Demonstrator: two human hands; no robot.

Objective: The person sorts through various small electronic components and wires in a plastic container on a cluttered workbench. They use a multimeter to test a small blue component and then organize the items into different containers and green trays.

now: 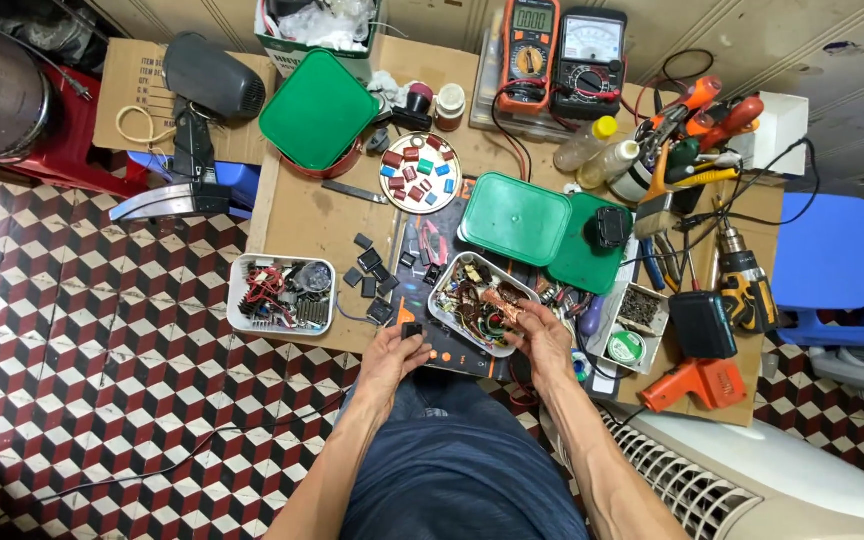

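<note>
While the left hand (392,352) pinches a small black box-shaped component (412,330) between fingertips at the near edge of the low brown cardboard-covered work table (302,215), the right hand (542,335) reaches into the white rectangular plastic tray of copper coils and loose parts (480,303) just beside it, fingers curled on the contents; what exactly they grip I cannot tell. Several more flat black components (370,270) lie scattered just beyond the left hand. Red, white and black cube-patterned floor tiles (102,380) surround the table. Two green plastic lids (514,217), two multimeters (529,50) and a second white tray of red-wired parts (282,294) sit further out.
</note>
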